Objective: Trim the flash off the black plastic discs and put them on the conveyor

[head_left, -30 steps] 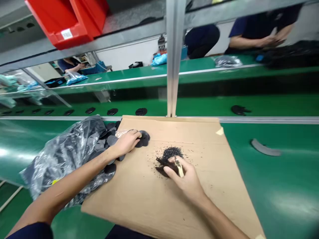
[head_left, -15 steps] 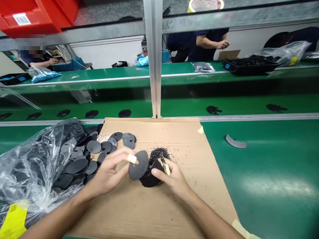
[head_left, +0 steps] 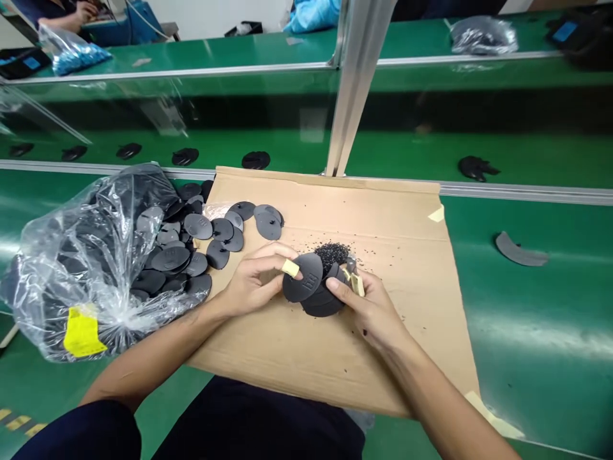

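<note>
My left hand (head_left: pixel 256 281) pinches a round black plastic disc (head_left: pixel 302 279) between taped fingers, over a brown cardboard sheet (head_left: pixel 345 345). My right hand (head_left: pixel 371 306) grips a small stack of the same black discs (head_left: pixel 322 303) together with a yellow-handled cutter (head_left: pixel 355 282). The two hands meet at the discs. A small heap of black trimmings (head_left: pixel 332 252) lies just beyond them. Loose black discs (head_left: pixel 225 230) spill from a clear plastic bag (head_left: pixel 96 255) to the left.
A metal post (head_left: pixel 357 89) rises behind the cardboard. Single black discs (head_left: pixel 256 160) ride the green belt (head_left: pixel 527 153) beyond a metal rail. A curved grey piece (head_left: pixel 520 250) lies right of the cardboard. Another person's hand (head_left: pixel 81 11) works at the far left.
My left hand went from the loose discs on the cardboard to my right hand, carrying one disc. The view has tilted downward and the hands sit a little further right.
</note>
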`<action>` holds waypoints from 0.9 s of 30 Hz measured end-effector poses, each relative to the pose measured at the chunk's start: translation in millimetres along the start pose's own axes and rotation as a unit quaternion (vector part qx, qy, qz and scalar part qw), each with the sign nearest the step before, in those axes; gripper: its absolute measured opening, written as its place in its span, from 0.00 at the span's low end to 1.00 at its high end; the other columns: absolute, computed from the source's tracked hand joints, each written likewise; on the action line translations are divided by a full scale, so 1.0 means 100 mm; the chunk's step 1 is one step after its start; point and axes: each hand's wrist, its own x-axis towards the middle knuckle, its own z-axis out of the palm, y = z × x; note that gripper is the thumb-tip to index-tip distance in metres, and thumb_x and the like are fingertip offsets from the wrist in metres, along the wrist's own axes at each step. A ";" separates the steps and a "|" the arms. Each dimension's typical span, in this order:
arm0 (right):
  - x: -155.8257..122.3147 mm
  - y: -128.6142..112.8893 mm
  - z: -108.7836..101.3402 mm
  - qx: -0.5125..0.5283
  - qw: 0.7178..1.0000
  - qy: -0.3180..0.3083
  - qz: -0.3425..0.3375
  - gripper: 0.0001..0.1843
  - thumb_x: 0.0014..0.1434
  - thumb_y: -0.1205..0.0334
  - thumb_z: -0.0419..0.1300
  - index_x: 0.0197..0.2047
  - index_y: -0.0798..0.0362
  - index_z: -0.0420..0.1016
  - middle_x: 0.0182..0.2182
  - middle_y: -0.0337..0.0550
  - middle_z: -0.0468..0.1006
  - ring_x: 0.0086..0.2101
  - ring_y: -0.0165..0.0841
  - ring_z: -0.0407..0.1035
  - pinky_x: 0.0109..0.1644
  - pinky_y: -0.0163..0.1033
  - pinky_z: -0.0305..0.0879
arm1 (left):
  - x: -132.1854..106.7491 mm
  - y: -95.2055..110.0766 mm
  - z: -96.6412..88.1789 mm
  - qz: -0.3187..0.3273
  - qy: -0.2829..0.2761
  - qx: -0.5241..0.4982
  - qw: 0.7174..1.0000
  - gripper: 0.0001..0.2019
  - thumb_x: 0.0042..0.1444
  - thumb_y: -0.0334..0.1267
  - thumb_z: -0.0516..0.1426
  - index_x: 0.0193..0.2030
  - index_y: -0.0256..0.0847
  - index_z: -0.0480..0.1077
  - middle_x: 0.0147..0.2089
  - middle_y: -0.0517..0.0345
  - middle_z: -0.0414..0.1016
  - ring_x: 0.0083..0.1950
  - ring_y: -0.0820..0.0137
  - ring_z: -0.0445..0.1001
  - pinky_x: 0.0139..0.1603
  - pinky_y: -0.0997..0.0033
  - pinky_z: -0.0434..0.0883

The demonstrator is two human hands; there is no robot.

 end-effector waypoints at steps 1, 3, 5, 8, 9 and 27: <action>0.00 0.00 0.00 -0.005 1.000 -0.004 0.005 0.26 0.43 0.41 0.75 0.29 0.53 0.72 0.26 0.35 0.70 0.29 0.28 0.63 0.36 0.35 0.64 | 0.00 0.01 0.01 -0.002 0.003 0.005 1.000 0.06 0.64 0.32 0.58 0.38 0.39 0.78 0.42 0.51 0.77 0.46 0.69 0.76 0.47 0.70 0.74; 0.00 0.00 -0.01 -0.016 0.999 -0.026 0.017 0.26 0.44 0.40 0.75 0.29 0.53 0.71 0.25 0.35 0.71 0.29 0.30 0.65 0.37 0.36 0.65 | -0.01 0.03 0.03 -0.007 -0.002 0.005 1.000 0.07 0.64 0.32 0.58 0.37 0.38 0.78 0.44 0.50 0.77 0.47 0.69 0.77 0.48 0.70 0.75; 0.00 0.00 -0.01 -0.029 0.998 -0.049 0.025 0.26 0.44 0.40 0.74 0.30 0.52 0.72 0.26 0.37 0.72 0.30 0.31 0.66 0.38 0.37 0.66 | -0.01 0.04 0.04 -0.014 -0.020 -0.003 1.000 0.08 0.65 0.32 0.57 0.38 0.38 0.78 0.45 0.48 0.77 0.49 0.67 0.78 0.49 0.68 0.76; 0.01 0.00 -0.01 -0.043 0.997 -0.053 0.025 0.26 0.44 0.39 0.74 0.30 0.53 0.73 0.27 0.38 0.73 0.30 0.31 0.67 0.36 0.37 0.66 | 0.00 0.05 0.03 -0.040 -0.048 -0.017 0.998 0.09 0.67 0.34 0.56 0.38 0.38 0.78 0.47 0.47 0.79 0.49 0.67 0.79 0.50 0.68 0.77; 0.01 0.00 -0.01 -0.045 0.997 -0.053 0.024 0.26 0.45 0.39 0.74 0.30 0.53 0.73 0.27 0.38 0.74 0.30 0.31 0.67 0.36 0.37 0.66 | 0.00 0.05 0.03 -0.053 -0.054 -0.024 0.997 0.09 0.67 0.35 0.56 0.38 0.38 0.78 0.47 0.47 0.80 0.49 0.67 0.79 0.50 0.68 0.77; 0.00 -0.04 0.00 -0.081 0.994 -0.073 0.014 0.27 0.46 0.38 0.72 0.27 0.53 0.70 0.24 0.35 0.66 0.27 0.28 0.60 0.31 0.34 0.58 | 0.00 0.07 -0.02 -0.035 -0.084 -0.021 0.996 0.10 0.65 0.29 0.56 0.42 0.39 0.80 0.45 0.48 0.83 0.46 0.69 0.82 0.47 0.73 0.79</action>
